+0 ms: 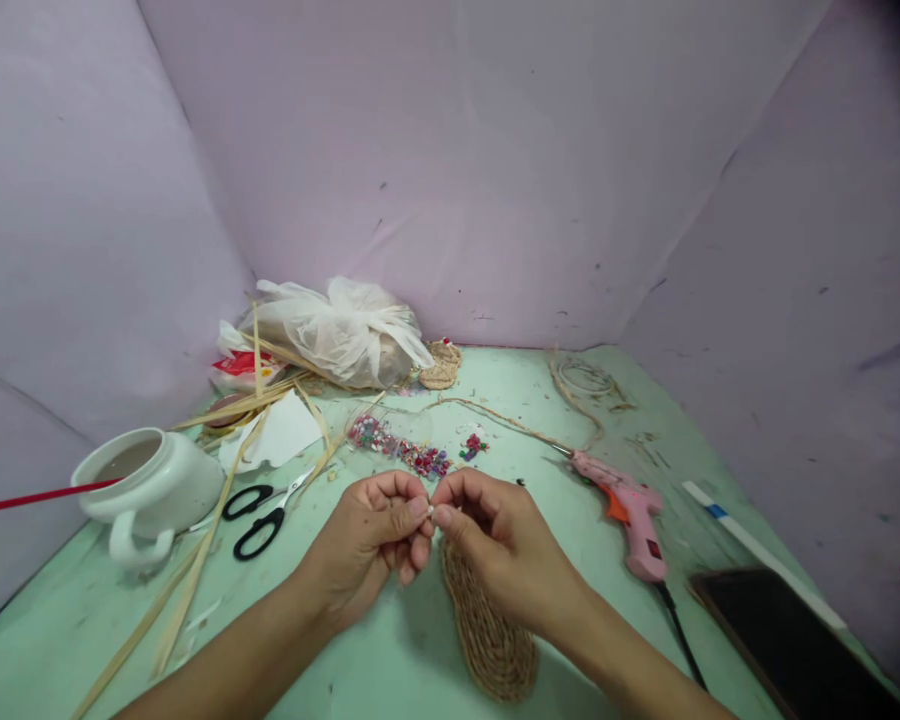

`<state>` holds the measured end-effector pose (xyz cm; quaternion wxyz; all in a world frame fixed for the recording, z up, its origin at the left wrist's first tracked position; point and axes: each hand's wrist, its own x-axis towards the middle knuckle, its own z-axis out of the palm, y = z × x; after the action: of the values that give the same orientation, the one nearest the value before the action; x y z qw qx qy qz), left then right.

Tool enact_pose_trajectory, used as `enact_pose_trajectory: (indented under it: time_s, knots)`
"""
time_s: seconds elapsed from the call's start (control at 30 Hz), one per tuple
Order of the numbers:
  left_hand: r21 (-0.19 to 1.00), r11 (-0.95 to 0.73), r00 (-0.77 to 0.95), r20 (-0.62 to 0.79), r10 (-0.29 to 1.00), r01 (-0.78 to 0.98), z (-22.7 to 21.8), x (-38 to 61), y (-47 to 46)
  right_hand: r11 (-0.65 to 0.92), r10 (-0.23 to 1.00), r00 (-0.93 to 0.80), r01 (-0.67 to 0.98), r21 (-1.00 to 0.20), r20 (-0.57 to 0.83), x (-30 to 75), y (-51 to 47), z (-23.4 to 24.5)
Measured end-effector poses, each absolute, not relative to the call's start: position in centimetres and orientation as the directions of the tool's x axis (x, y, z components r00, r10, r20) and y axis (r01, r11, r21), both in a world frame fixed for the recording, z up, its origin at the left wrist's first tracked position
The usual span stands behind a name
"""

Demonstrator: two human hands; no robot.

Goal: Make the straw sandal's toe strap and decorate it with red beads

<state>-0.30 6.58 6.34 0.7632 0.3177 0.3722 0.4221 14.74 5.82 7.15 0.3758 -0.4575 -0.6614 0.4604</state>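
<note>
My left hand [375, 540] and my right hand [495, 545] meet above the green table [390, 660], fingers curled. Together they pinch a tiny white bead [430, 511] between thumbs and forefingers. Under my right hand lies a woven straw oval piece [491, 635], partly hidden by the hand. A strip of coloured beads [401, 450] lies just beyond my hands.
Black-handled scissors [259, 515] and a white jug [146, 490] with a red stick sit at the left among straw strips [195, 570]. A pink glue gun [630, 515], a dark tablet [787, 640] and a white ruler [757, 550] lie at the right. A plastic bag [337, 335] stands at the back.
</note>
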Motion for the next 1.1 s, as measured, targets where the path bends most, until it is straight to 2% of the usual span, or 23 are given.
enact_pose_trajectory:
  time_s: [0.17,0.3,0.43,0.5,0.6,0.67,0.77,0.83,0.93,1.1]
  knots:
    - [0.922,0.279,0.220,-0.224,0.949,-0.267,7.1,-0.1,6.2,0.187,0.958,-0.263,0.288,-0.939,0.110,14.8,5.9,7.3]
    - [0.980,0.197,0.103,-0.194,0.976,-0.014,8.2,0.2,6.0,0.200,0.958,-0.264,0.319,-0.927,0.116,14.8,5.9,7.4]
    - [0.975,0.110,0.085,-0.128,0.988,0.193,8.5,0.3,5.8,0.256,0.955,-0.230,0.337,-0.906,0.185,14.8,6.0,7.1]
    - [0.959,0.002,0.110,-0.035,0.993,0.283,8.2,0.3,5.9,0.278,0.955,-0.197,0.352,-0.894,0.220,14.8,5.9,7.1]
    - [0.874,-0.211,0.173,0.148,0.974,0.438,7.8,0.5,6.1,0.308,0.951,-0.159,0.374,-0.875,0.266,15.2,6.0,7.4]
    - [0.830,-0.272,0.213,0.190,0.959,0.487,7.7,0.6,6.4,0.320,0.947,-0.155,0.390,-0.864,0.281,15.8,6.4,7.8]
    - [0.885,-0.176,0.215,0.089,0.973,0.432,7.5,0.6,7.2,0.253,0.967,-0.083,0.446,-0.859,0.241,17.5,8.0,7.6]
    - [0.934,-0.062,0.213,-0.015,0.977,0.351,7.0,0.4,7.7,0.125,0.991,-0.013,0.493,-0.861,0.137,18.9,9.2,6.6]
    - [0.960,0.076,0.206,-0.135,0.969,0.271,5.3,0.1,8.0,0.044,0.999,-0.015,0.527,-0.849,0.042,21.1,9.9,3.9]
    - [0.950,0.123,0.139,-0.168,0.976,0.286,2.0,0.2,7.6,0.048,0.999,-0.025,0.602,-0.797,0.041,22.9,8.5,0.3]
